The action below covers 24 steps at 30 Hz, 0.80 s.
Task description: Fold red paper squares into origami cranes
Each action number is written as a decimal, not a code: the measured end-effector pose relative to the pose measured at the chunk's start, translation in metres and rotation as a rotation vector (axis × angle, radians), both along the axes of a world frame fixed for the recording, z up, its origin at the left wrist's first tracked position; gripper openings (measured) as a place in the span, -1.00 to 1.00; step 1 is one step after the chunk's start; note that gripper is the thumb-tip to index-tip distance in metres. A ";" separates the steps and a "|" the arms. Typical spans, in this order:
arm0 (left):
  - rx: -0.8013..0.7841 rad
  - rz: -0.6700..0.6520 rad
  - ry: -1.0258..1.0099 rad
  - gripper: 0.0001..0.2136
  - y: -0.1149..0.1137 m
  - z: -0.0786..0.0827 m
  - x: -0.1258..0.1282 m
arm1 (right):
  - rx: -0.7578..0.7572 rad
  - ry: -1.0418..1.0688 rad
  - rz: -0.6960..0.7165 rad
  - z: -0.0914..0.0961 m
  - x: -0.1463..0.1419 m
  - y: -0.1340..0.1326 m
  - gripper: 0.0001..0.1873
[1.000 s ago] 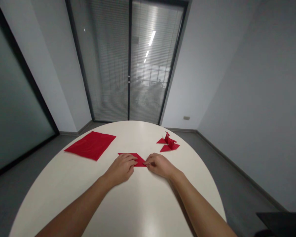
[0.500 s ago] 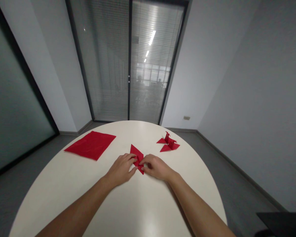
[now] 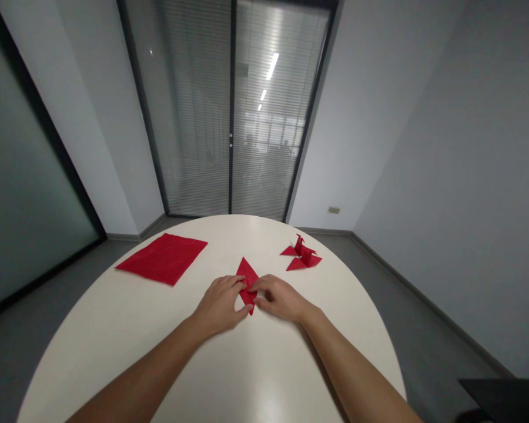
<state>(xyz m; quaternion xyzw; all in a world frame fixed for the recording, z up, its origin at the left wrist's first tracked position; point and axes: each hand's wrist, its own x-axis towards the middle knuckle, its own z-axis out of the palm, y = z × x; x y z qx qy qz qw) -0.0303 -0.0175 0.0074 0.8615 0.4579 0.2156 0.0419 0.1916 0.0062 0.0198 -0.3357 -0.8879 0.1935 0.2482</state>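
Observation:
A folded piece of red origami paper (image 3: 247,271) lies on the white table between my hands, one point facing away from me and the other towards me. My left hand (image 3: 220,302) rests at its left side, fingertips on the paper and thumb apart near the lower point. From the right, my right hand (image 3: 280,296) has its bent fingers closed on the paper's right edge. Fingers hide part of the folds on both sides.
Red paper sheets (image 3: 163,258) lie flat at the table's left. Folded red paper cranes (image 3: 303,255) stand at the far right. The round white table (image 3: 229,376) curves away at both sides. A dark object (image 3: 505,396) shows at the lower right, off the table.
The folded paper has turned slightly, its far point shifting right and its near point shifting left. My left thumb has spread a little away from the fingers. My right hand has barely moved.

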 end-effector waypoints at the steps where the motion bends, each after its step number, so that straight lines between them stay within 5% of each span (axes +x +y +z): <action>1: -0.005 -0.005 0.000 -0.60 0.000 0.000 -0.001 | -0.002 -0.001 0.005 -0.001 0.000 0.000 -0.65; 15: -0.032 -0.125 -0.003 -0.60 0.007 -0.006 -0.014 | 0.047 -0.033 0.052 -0.004 0.000 -0.002 -0.45; 24: -0.033 -0.097 0.000 -0.62 0.004 -0.002 -0.010 | 0.047 -0.025 0.046 -0.007 0.002 0.000 -0.50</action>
